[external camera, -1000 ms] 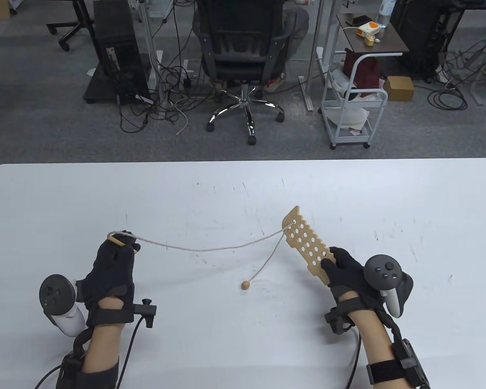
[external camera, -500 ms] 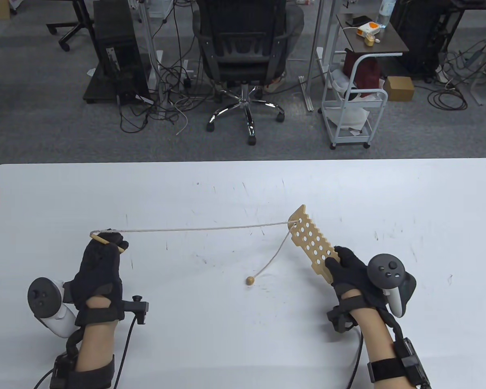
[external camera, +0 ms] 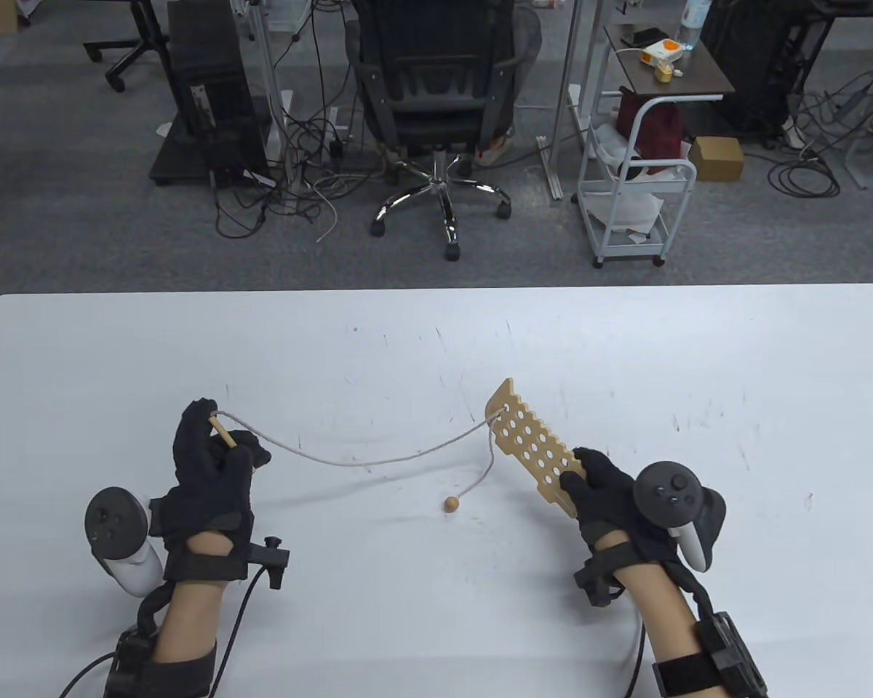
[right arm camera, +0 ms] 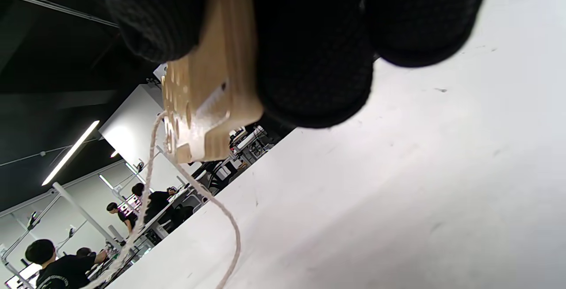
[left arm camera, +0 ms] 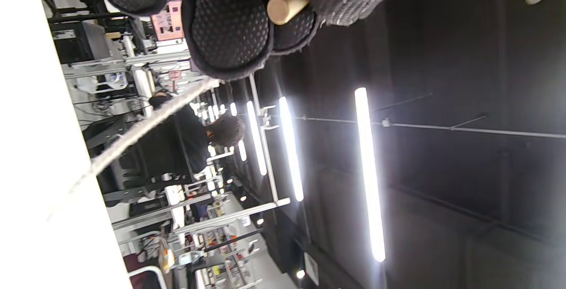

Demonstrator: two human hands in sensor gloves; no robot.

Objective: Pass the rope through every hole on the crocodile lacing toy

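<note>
L hand [external camera: 211, 465] pinches rope's wooden needle [external camera: 222, 432]; R hand [external camera: 604, 483] grips crocodile board [external camera: 527, 443], rope [external camera: 378, 456] slack btwn.

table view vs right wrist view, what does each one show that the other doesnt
Only the table view shows the left hand pinching the wooden needle, the wooden bead on the table, the full grid of holes with the rope through just one near the far end, and the rope's slack run between the hands.

Only the right wrist view shows the crocodile board's underside and the right hand's fingertips wrapped beneath it.

Both show the right hand gripping the board's near end, the rope leaving the far end, and the white table.
</note>
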